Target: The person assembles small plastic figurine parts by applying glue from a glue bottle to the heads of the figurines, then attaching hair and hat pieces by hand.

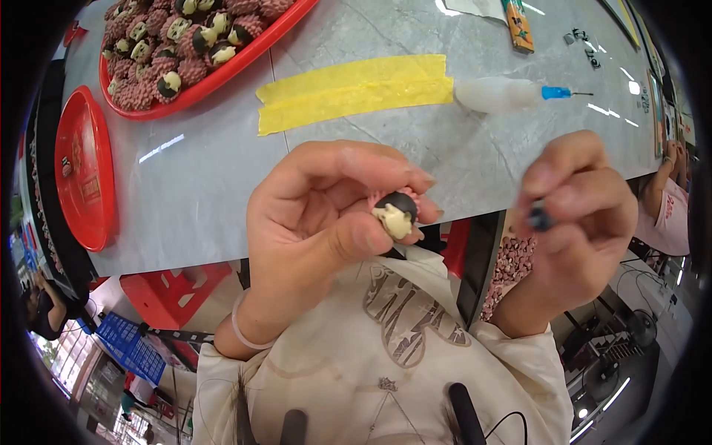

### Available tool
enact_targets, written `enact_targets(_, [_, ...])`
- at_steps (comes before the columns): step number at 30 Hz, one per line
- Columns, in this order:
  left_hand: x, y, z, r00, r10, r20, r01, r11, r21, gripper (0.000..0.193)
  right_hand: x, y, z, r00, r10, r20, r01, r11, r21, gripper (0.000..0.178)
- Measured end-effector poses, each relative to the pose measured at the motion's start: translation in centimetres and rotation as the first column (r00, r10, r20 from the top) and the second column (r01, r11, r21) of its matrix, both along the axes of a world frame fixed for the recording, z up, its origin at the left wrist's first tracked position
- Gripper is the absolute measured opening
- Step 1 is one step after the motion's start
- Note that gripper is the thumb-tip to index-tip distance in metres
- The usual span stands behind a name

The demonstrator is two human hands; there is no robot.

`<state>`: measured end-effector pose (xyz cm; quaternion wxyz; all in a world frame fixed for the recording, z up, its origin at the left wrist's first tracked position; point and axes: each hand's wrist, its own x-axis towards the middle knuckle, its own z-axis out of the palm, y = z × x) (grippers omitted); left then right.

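My left hand (319,222) pinches a small pink figure (397,211) between thumb and fingertips; the figure has a cream face and a black cap-like part. My right hand (578,222) is held beside it, a little blurred, with thumb and forefinger closed on a tiny dark piece (540,217). The two hands are apart, just in front of the near edge of the grey table (208,193).
A red tray (222,74) at the back left holds several similar pink figures. A second red tray (85,170) lies at the left. Yellow tape (354,90), a white squeeze bottle with a blue needle tip (504,94) and an orange pack (518,24) lie on the table. Another person (667,208) sits at the right.
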<state>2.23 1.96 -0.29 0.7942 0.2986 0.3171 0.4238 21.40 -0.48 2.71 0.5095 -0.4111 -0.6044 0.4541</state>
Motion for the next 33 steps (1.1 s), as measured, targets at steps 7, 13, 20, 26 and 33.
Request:
enact_targets(7, [-0.4,-0.8,0.4,0.998,0.058,-0.034,-0.057,0.998,0.028,0.04,-4.2,-0.2,-0.5,0.989,-0.103,0.105,0.086,0.984,0.159,0.024])
enact_targets(13, [-1.1,-1.1,-0.9,0.999,0.036,-0.027,-0.029,0.974,0.223,0.038,-5.0,-0.7,-0.4,0.978,-0.176,0.116,0.153,0.972,0.18,0.024])
enact_targets(20, [-1.1,-1.4,-1.0,0.998,0.048,-0.029,-0.038,0.96,0.278,0.038,-5.2,-1.0,0.2,0.952,-0.196,0.236,0.142,0.963,0.229,0.024])
enact_targets(26, [-1.2,-1.4,-0.6,0.97,0.16,-0.183,-0.046,0.862,0.505,0.027,-5.4,-0.8,-0.3,0.934,-0.221,0.282,0.115,0.93,0.35,0.026])
enact_targets(33, [-1.3,-1.0,-0.6,0.962,0.169,-0.214,-0.027,0.84,0.542,0.026,-5.5,-0.6,-0.6,0.938,-0.23,0.261,0.138,0.934,0.329,0.024])
